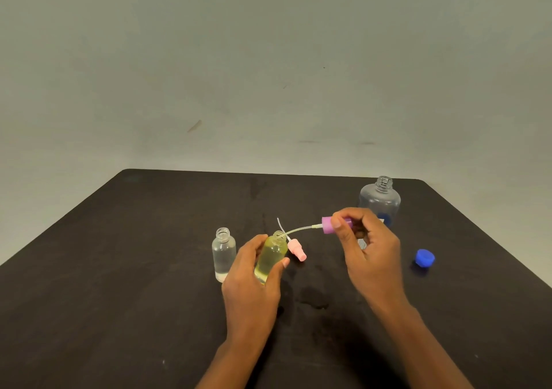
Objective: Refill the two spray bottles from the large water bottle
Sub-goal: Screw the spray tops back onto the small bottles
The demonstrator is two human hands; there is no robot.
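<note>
Gripping yellow bottle (270, 257) left hand (251, 284), right hand (369, 249) pinching purple sprayer (330, 225) mid-table (119, 254).

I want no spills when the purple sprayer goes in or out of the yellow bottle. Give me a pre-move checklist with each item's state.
1. Left hand grips the yellow spray bottle: ok.
2. Right hand pinches the purple spray head: ok.
3. Dip tube tip at the yellow bottle's mouth: ok.
4. Yellow bottle upright: not ok, tilted.
5. Large water bottle uncapped, blue cap on the table: ok.
6. Clear spray bottle open, pink spray head lying beside: ok.
</note>
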